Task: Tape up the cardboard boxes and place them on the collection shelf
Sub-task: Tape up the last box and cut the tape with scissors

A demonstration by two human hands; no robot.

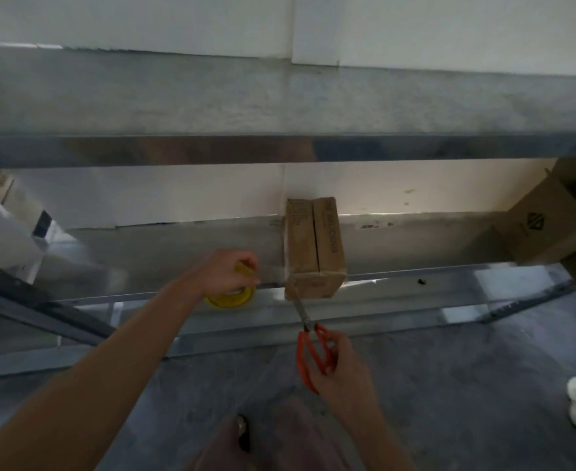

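My left hand point(227, 271) curls round the yellow tape roll point(232, 297) at the shelf point(416, 246) edge, mid-frame, just beside the small cardboard box point(314, 246). My right hand point(341, 372) grips orange scissors point(301, 348) — blades touching the box's lower-left corner.

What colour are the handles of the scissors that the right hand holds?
Orange. The head view shows it best: the scissors are in the right hand.

The cardboard box point(314, 246) is matt brown. Under it the shelf point(416, 239) is dull grey metal; scissors point(308, 326) just below the box have glossy orange plastic handles.
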